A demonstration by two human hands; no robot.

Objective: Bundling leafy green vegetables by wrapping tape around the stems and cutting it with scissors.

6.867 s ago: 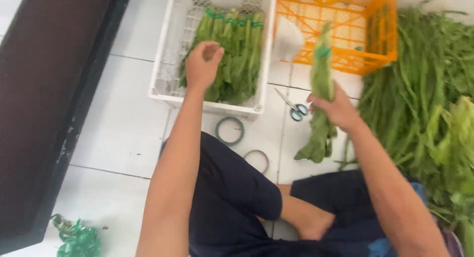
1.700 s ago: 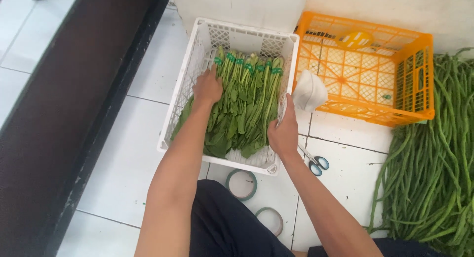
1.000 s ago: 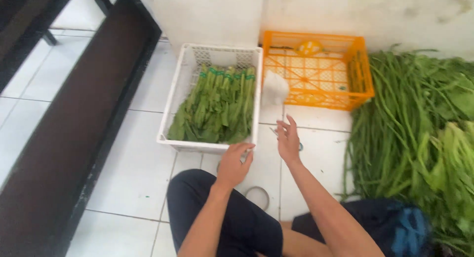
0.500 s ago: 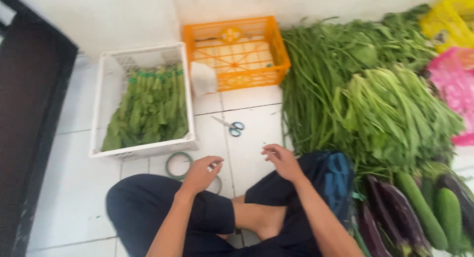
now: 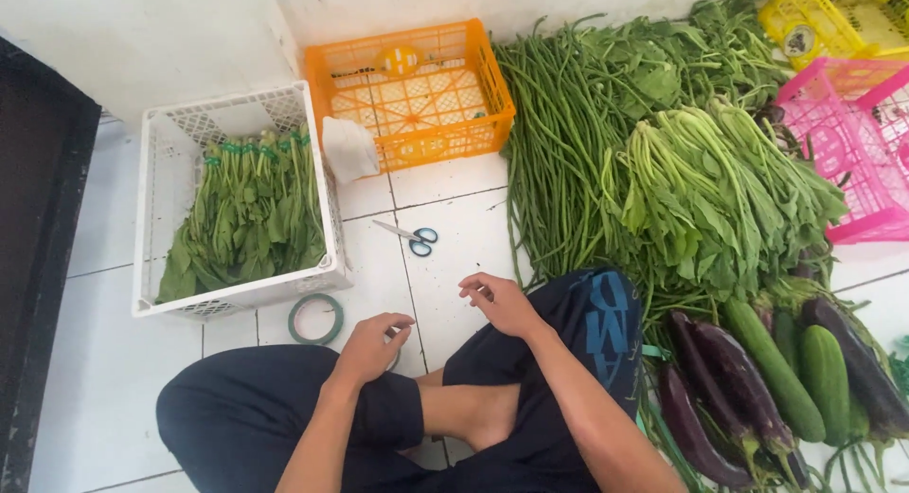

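Both hands empty: left hand point(image 5: 371, 343) rests loosely curled on the knee beside the tape roll point(image 5: 315, 319), right hand point(image 5: 502, 302) hovers half-open. Scissors point(image 5: 411, 235) lie within reach; beyond, bundled greens point(image 5: 248, 214) fill the white crate point(image 5: 154, 223).

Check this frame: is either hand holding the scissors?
No. The scissors lie alone on the white floor tile, while the left hand and right hand rest empty over the person's knees.

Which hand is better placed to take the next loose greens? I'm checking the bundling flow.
Probably the right hand: it hovers over the right knee, nearer the loose leafy greens. The left hand rests by the green tape roll.
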